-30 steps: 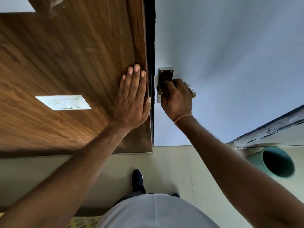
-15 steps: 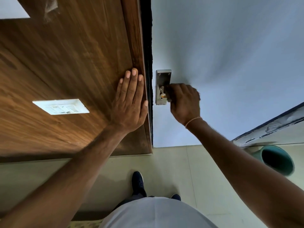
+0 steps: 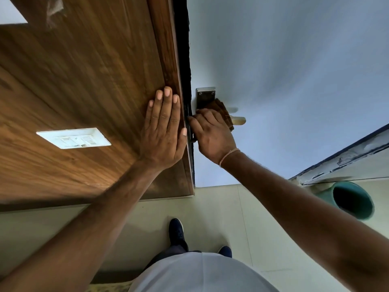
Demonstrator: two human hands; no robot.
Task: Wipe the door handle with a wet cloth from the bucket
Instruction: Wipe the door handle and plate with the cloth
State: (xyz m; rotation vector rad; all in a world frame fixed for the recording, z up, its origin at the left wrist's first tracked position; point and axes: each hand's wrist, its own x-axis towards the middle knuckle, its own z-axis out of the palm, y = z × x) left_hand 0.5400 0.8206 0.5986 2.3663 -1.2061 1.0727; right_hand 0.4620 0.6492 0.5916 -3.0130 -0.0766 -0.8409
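1. At the door edge, wiping is underway: the right hand (image 3: 212, 133) is pressing a brown cloth (image 3: 221, 108) onto the door handle (image 3: 239, 120) and its metal plate (image 3: 205, 98).
2. Right hand is clenching around the cloth, arm reaching up from lower right.
3. Left hand (image 3: 163, 131) is lying flat, fingers spread, bracing on the wooden panel (image 3: 84, 81).
4. Green bucket (image 3: 351, 199) is sitting on the floor, well apart to the right.
5. Next, probably: sliding the cloth outward along the lever, keeping pressure on.
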